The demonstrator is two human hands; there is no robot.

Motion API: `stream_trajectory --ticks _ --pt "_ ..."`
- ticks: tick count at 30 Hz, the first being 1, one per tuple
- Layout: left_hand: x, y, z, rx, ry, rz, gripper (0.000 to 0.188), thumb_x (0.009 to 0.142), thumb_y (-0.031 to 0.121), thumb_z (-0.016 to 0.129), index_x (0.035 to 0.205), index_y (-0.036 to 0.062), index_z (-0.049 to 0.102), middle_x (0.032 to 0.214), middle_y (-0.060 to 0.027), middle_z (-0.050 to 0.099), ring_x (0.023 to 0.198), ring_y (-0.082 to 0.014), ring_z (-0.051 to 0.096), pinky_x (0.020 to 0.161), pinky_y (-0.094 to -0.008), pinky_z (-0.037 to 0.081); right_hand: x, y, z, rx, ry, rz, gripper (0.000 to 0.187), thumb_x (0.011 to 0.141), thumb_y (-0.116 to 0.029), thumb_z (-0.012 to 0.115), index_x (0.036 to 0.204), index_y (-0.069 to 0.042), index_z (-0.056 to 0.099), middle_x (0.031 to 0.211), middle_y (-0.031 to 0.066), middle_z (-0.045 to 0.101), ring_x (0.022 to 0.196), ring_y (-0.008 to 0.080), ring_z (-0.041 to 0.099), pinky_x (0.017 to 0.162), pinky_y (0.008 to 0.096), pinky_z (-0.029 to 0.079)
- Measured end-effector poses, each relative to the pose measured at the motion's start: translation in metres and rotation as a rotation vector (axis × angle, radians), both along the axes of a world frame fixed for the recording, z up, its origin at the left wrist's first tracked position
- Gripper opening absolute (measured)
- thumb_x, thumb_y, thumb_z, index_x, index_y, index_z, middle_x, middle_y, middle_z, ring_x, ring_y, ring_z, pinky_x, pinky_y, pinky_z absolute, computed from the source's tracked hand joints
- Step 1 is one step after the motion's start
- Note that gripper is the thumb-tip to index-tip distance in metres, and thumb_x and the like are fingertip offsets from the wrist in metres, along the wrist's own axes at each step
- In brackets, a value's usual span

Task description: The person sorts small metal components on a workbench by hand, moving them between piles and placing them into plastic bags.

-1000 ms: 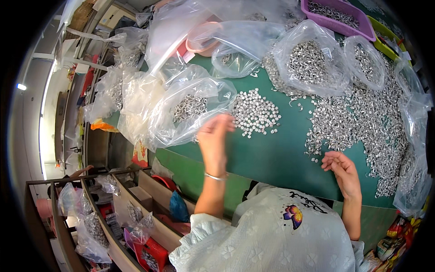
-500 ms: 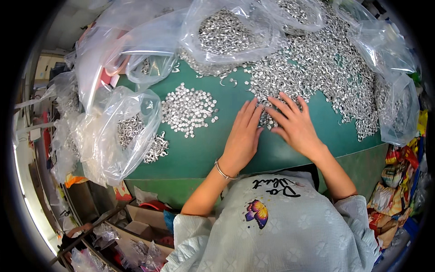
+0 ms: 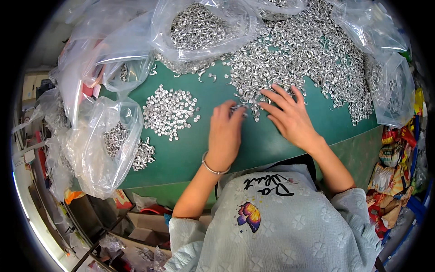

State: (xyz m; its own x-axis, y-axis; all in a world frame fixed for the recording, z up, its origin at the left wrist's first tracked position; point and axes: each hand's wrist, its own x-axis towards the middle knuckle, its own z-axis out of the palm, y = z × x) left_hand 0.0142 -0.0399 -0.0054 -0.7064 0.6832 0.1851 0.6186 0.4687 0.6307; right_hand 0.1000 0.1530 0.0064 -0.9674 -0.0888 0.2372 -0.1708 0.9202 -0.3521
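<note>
Tabletop: green smooth surface [image 3: 190, 156] in a cluttered workroom, colourful glossy packets [image 3: 385, 192] stacked off past its right end
Big heap: loads of small silver curved metal pieces [image 3: 290, 59], sprawled over the far side and off to the right, with a ragged tongue poking back toward the person
Long axis: the heap as a whole runs sideways, far left to near right; the little pieces themselves point every which way, so no shared direction there
Right hand: bare right hand [image 3: 294, 122], fingers spread wide, palm down, fingertips right at the tongue's near edge, so the heap is straight ahead of it
Left hand: bare left hand [image 3: 225, 136], fingers and thumb bunched in close, a bit blurry; some silver bits show at the fingertips, but honestly can't tell if they're pinched or just touched
Which hand is nearer: right for the main heap; left for the sorted-looking patch
That patch: a loose spread of small silver flower-shaped pieces [image 3: 170, 113], left of the left hand, bare green between them
Further left: a clear crinkly plastic bag [image 3: 93, 156] with silver pieces inside, plus a little clump of curved silver pieces [image 3: 144, 156] right beside it
</note>
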Motion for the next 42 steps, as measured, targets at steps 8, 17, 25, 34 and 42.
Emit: stream_trajectory --ticks 8,17,25,34,42 --pt "0.028 0.002 0.008 -0.062 0.078 0.046 0.037 0.078 -0.001 0.066 0.114 0.0058 0.06 0.119 -0.0128 0.052 0.106 -0.0309 0.051 0.086 -0.0397 0.041 0.026 -0.017 0.003 0.022 -0.099 -0.096 0.039 0.08 -0.013 0.068 0.117 -0.007 0.061 0.139 0.0094 0.046 0.135 0.0313 0.036 0.107 0.0549 0.026" --pt "0.045 0.012 0.011 -0.054 0.026 -0.038 0.037 0.079 -0.001 0.064 0.115 0.0011 0.059 0.12 -0.0132 0.053 0.105 -0.0319 0.052 0.087 -0.0412 0.042 0.017 -0.019 0.003 -0.025 -0.054 -0.083 0.037 0.082 -0.014 0.066 0.118 -0.008 0.061 0.138 0.0044 0.047 0.137 0.0283 0.034 0.107 0.0568 0.022" --pt "0.046 0.0 0.011 0.05 -0.015 0.068 0.031 0.077 -0.002 0.066 0.108 0.0008 0.061 0.113 -0.0128 0.055 0.098 -0.0315 0.054 0.085 -0.04 0.044 0.013 -0.019 -0.005 -0.06 0.032 -0.14 0.027 0.081 -0.011 0.066 0.109 -0.008 0.064 0.131 0.0057 0.051 0.13 0.0292 0.039 0.104 0.0557 0.024" --pt "0.039 -0.021 0.004 0.042 0.073 0.142 0.024 0.078 -0.007 0.062 0.102 0.0002 0.062 0.106 -0.0125 0.056 0.094 -0.0295 0.054 0.081 -0.0382 0.044 0.014 -0.019 -0.002 -0.024 0.068 -0.106 0.021 0.078 -0.012 0.068 0.098 -0.007 0.064 0.122 0.0061 0.053 0.122 0.0295 0.044 0.103 0.0553 0.026" --pt "0.042 -0.014 0.006 -0.067 0.112 0.232 0.028 0.079 0.001 0.067 0.106 0.0067 0.063 0.107 -0.0072 0.056 0.099 -0.0257 0.052 0.083 -0.038 0.037 0.008 -0.029 -0.007 0.006 0.069 -0.166 0.022 0.077 -0.012 0.07 0.098 -0.007 0.064 0.119 0.0073 0.054 0.12 0.0275 0.046 0.102 0.0537 0.026"
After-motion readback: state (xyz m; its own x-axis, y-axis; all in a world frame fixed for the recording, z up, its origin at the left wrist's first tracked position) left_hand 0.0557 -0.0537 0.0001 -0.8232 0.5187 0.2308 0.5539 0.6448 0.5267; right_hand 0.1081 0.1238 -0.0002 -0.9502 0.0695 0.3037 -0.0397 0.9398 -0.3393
